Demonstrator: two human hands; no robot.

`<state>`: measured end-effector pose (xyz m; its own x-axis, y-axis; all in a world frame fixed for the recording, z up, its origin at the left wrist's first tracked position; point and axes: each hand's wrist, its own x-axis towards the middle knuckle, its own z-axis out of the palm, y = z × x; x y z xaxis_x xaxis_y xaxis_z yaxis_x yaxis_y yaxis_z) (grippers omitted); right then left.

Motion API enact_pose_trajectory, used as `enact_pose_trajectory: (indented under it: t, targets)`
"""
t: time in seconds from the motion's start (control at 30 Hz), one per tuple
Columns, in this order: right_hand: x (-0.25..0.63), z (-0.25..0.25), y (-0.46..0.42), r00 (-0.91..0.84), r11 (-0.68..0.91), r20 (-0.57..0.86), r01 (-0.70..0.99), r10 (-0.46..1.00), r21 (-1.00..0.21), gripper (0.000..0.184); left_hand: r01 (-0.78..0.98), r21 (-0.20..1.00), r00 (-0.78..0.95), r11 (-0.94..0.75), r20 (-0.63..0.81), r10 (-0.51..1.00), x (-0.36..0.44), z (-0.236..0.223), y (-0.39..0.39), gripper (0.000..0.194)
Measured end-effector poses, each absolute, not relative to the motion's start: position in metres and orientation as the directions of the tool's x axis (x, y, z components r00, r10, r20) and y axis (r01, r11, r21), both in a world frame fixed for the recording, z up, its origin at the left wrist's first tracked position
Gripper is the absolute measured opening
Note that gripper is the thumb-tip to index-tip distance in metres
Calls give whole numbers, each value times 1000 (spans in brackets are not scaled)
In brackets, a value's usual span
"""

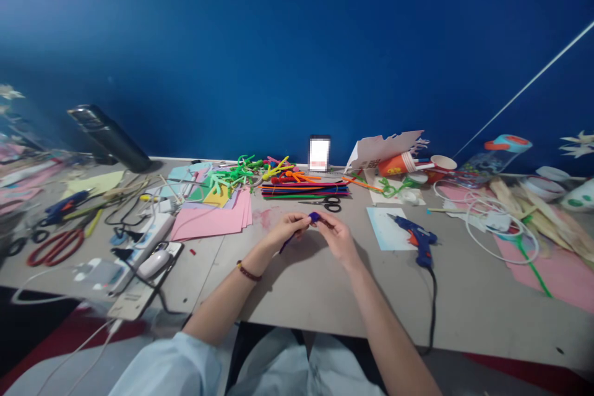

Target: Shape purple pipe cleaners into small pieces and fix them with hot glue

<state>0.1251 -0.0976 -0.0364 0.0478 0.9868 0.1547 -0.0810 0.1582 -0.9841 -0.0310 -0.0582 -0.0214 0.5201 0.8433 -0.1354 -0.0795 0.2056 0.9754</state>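
Observation:
Both my hands meet over the middle of the grey table (297, 284). My left hand (286, 229) and my right hand (338, 236) are closed in a pinch on a purple pipe cleaner (314, 217). Its coiled end shows between my fingertips, and a straight tail runs down left under my left hand. A dark bracelet sits on my left wrist. Just beyond my hands lie black-handled scissors (330, 203) and a flat bundle of coloured pipe cleaners (304, 189).
A blue glue gun (417, 240) with its black cord lies to the right on a pale card. Pink paper sheets (211, 219), bent pipe-cleaner figures (241, 173), red scissors (55, 246), a power strip (148, 236) and paper cups (399, 164) crowd the table. A blue wall stands behind.

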Motion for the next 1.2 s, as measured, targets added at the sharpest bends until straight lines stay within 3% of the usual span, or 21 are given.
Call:
enact_pose_trajectory:
  t: [0.2, 0.57, 0.77, 0.9, 1.0, 1.1, 1.2]
  targets:
    - [126, -41, -96, 80, 172, 170, -16, 982, -985, 29, -123, 938, 609, 323, -185, 772, -34, -27, -56, 39]
    - [125, -43, -96, -50, 48, 55, -140, 997, -989, 41, -172, 813, 800, 556, -215, 561, -40, -36, -52, 31]
    - [123, -42, -96, -60, 30, 41, -172, 997, -985, 39, -180, 769, 803, 613, -245, 544, -35, -35, -54, 27]
    - [123, -44, -94, 15, 28, 26, -147, 1000, -989, 41, -152, 902, 689, 403, -196, 698, -32, -26, -57, 36]
    - [124, -46, -94, 78, 9, 1, -107, 997, -994, 41, 86, 992, 599, 91, -125, 791, -30, -19, -61, 31]
    - [125, -48, -92, 123, 26, 20, -50, 992, -998, 38, 298, 913, 407, -277, 140, 902, -27, -19, -67, 28]
    - [126, -50, -91, 160, 56, 56, 1, 986, -998, 34, 412, 805, 334, -428, 304, 892, -24, -24, -72, 17]
